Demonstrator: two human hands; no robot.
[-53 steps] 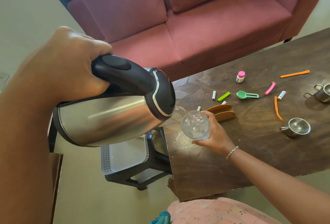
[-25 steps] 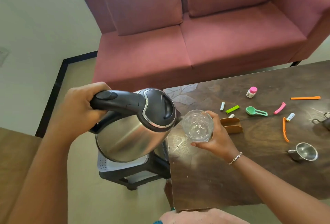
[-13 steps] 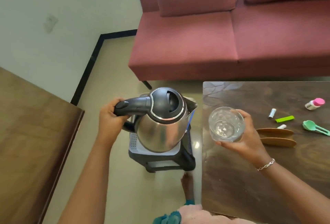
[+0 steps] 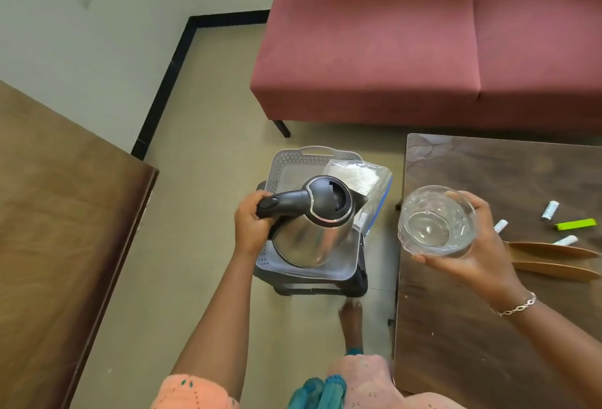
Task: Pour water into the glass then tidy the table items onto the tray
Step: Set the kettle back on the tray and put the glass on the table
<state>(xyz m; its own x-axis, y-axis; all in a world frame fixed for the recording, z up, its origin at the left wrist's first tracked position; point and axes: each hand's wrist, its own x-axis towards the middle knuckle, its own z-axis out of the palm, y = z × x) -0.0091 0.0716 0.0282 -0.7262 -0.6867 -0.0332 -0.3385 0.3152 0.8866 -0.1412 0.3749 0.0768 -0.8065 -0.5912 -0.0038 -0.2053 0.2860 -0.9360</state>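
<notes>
L hand (image 4: 250, 223) gripped kettle (image 4: 312, 236) over tray (image 4: 283, 161), 9 o'clock of glass (image 4: 436, 223) cupped in R hand (image 4: 479, 252); kettle needed lowering level, slow.

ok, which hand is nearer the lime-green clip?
Right. The right hand, holding the glass, is just left of the clip; the left hand grips the kettle over the tray.

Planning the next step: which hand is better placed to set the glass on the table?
Right: the right hand grips the glass above the table; the left hand holds the kettle over the tray, off the table.
</notes>
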